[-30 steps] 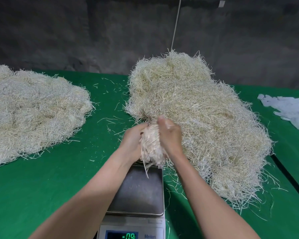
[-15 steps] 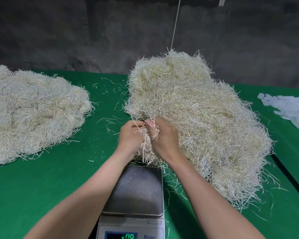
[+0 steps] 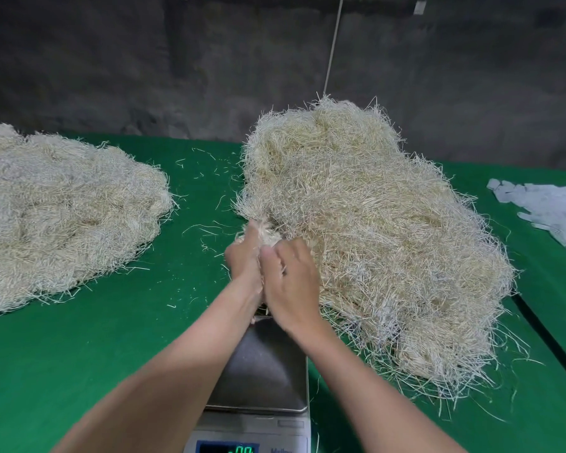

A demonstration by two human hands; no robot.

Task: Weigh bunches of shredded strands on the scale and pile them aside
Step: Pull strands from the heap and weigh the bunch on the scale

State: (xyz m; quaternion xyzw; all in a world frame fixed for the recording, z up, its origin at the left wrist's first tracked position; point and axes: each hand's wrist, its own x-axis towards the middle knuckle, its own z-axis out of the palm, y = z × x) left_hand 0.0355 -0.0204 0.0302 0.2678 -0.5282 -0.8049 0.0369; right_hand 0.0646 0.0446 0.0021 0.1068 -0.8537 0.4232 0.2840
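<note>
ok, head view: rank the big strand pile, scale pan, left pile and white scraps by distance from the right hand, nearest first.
1. Big strand pile: the right hand is at its near-left edge.
2. Scale pan: just beneath the hand, toward the person.
3. Left pile: across the green cloth, far left.
4. White scraps: far right edge.
</note>
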